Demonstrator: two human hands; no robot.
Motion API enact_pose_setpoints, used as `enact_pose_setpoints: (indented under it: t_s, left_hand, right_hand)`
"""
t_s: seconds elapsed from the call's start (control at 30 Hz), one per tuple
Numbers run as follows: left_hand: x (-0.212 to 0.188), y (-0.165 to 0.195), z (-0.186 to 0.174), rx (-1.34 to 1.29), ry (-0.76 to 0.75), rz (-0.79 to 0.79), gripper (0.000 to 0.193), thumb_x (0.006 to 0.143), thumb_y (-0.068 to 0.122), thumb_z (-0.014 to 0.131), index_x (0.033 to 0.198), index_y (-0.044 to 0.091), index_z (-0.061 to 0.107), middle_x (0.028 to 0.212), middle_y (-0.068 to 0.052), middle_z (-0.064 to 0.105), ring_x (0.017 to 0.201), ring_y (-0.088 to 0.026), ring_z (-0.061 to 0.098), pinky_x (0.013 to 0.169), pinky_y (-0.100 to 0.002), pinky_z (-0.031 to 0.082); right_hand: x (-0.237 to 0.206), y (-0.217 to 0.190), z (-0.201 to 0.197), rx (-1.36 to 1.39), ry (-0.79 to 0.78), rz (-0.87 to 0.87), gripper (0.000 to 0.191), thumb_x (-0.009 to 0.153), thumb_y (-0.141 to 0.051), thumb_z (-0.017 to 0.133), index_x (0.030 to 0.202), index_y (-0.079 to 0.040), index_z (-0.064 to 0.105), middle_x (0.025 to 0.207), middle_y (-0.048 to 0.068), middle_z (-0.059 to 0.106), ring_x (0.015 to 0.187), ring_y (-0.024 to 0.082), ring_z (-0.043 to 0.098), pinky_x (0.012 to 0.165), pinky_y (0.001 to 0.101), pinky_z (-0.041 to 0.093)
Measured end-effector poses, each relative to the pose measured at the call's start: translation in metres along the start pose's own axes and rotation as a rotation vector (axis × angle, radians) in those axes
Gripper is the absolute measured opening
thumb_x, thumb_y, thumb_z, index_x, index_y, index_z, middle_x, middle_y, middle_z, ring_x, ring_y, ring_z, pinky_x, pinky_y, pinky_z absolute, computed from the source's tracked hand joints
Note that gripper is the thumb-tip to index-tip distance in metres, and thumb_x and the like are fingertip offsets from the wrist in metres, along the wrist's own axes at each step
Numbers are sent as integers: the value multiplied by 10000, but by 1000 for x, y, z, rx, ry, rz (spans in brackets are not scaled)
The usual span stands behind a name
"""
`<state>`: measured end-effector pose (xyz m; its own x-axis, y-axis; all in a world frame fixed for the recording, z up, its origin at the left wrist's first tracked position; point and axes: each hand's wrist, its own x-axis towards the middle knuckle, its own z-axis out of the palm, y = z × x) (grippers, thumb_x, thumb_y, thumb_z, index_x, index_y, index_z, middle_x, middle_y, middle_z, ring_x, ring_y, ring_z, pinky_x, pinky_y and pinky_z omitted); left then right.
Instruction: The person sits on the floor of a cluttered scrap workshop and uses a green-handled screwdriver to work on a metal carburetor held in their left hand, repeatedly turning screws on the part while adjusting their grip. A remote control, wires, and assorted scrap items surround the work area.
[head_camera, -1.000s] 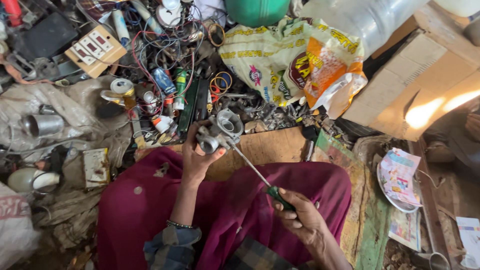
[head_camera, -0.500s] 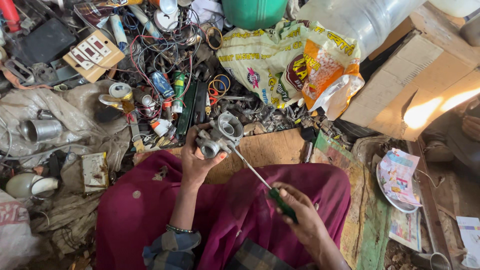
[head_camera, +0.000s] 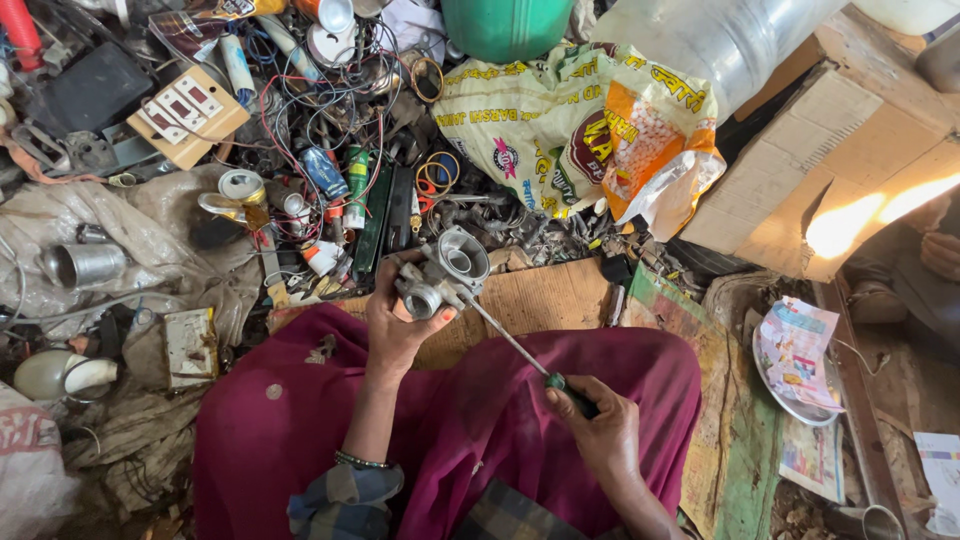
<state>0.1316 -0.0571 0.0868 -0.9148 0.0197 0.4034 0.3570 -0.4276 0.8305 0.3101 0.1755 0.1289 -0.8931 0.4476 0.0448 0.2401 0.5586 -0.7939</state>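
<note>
Left hand (head_camera: 395, 320), raised slightly since a moment ago, grips a grey metal carburettor (head_camera: 442, 272); right hand (head_camera: 600, 430), closed on a green-handled screwdriver (head_camera: 520, 350), keeps its tip engaged.

Printed sack (head_camera: 560, 130), green bucket (head_camera: 505, 25), tangled wires (head_camera: 330, 110), cardboard box (head_camera: 830, 150).

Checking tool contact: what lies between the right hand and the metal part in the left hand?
Head view: only the screwdriver shaft spans from the right hand to the metal part, above maroon cloth.
</note>
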Motion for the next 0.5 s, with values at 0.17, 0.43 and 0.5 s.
enact_pose_setpoints:
  t_s: [0.17,0.43,0.5]
  left_hand:
    - [-2,-1,0,-28,-10,-1,768,740,276,947,1356,24,564,1257,-38,609,1165,-140,621,1043,-309,519]
    - [-1,-5,-3,-62,-30,-37,765,740,252,938,1371,34,564,1274,-46,613,1178,-142,619,1051,-313,518]
    - [-1,-6,-4,-54,-40,-43,747,747,220,927,1377,33,573,1274,-54,630,1171,-142,625,1052,-314,520]
  right_hand:
    - [3,1,-7,381,-196,92,303,860,-204,814,1059,14,748,828,19,737,704,43,628,610,205,515]
    - [15,0,-21,1306,-940,787,421,1034,-301,611,1295,29,589,689,53,557,407,16,441,297,155,295]
    - [12,-1,-18,981,-783,646,411,980,-300,640,1238,20,643,637,13,574,382,20,428,282,159,309]
